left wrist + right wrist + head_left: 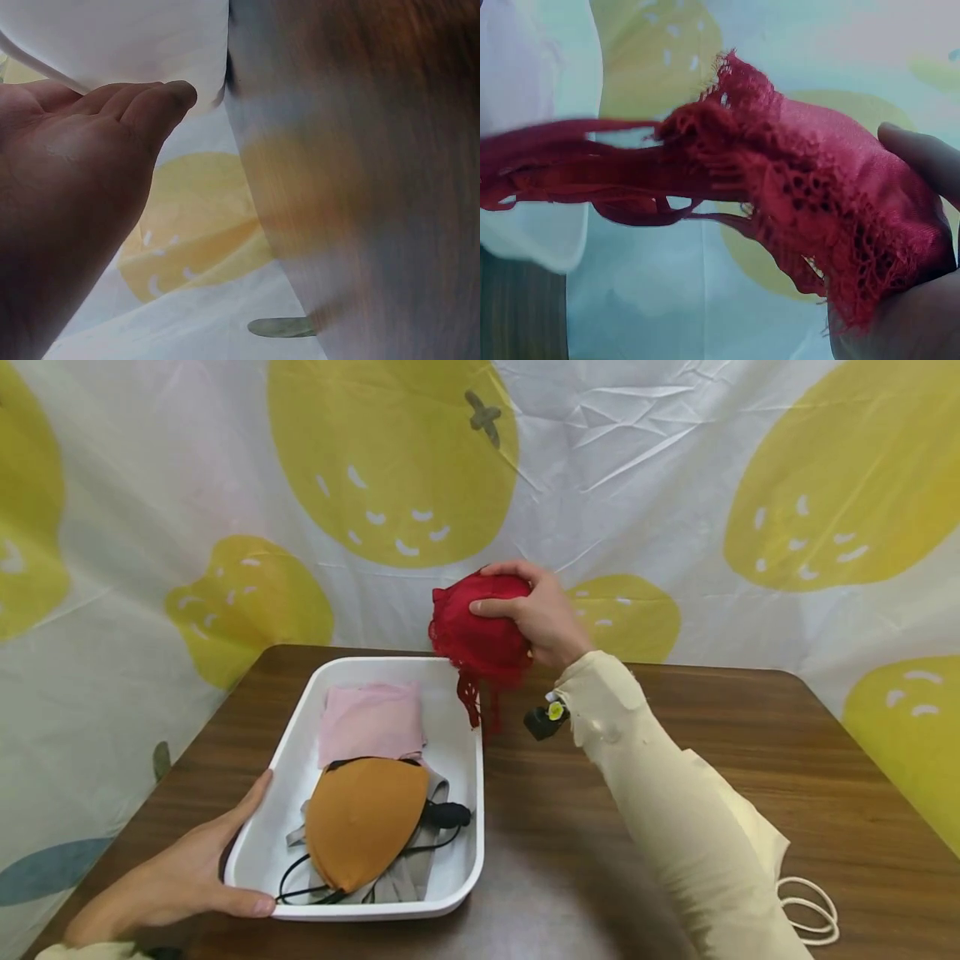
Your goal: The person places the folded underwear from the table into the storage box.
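Observation:
My right hand [551, 618] holds a red lace bra [480, 622] up over the far right corner of a white plastic bin [480, 860]. Thumb and fingers pinch its folded cups, and the straps dangle beside the bin's rim. In the right wrist view the lace edge [802, 187] and trailing straps [570, 169] show closely. My left hand [180, 868] grips the bin's near left corner, thumb at the front rim and fingers along the side wall. Inside the bin lie a folded pink cloth [371, 718], a mustard-brown bra cup [367, 818] with black straps, and grey fabric [408, 881] beneath.
The bin stands on the left part of a brown wood-grain table [570, 827]. A cream cloth item [742, 810] with a cord loop [813, 910] lies at the right, partly behind the right sleeve. A lemon-print curtain [615, 468] hangs close behind the table.

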Available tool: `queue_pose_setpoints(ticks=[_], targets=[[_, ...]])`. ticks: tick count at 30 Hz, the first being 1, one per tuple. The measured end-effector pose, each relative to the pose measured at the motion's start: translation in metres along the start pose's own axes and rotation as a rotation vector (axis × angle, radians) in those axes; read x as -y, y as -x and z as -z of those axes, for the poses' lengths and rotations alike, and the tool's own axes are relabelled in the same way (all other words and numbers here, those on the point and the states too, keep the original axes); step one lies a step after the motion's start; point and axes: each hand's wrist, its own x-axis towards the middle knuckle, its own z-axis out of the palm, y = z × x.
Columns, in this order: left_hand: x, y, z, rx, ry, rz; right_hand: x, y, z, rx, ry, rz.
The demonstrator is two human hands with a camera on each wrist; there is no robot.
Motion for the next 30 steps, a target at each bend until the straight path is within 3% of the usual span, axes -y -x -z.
queue_pose_setpoints(ticks=[10,17,21,30], targets=[[0.0,0.001,-0.001,0.002,0.013,-0.006,-0.009,-0.003,-0.046,0.08,-0.068,-0.003],[0.002,0.002,0.001,0.003,-0.001,0.003,-0.034,-0.005,-0.068,0.112,0.096,-0.021],[0.002,0.002,0.002,0.002,-0.014,0.007,-0.055,-0.007,-0.081,0.148,0.12,-0.109],[0.003,0.005,0.001,0.015,0.006,0.046,-0.093,-0.015,-0.101,0.268,-0.031,-0.349]])
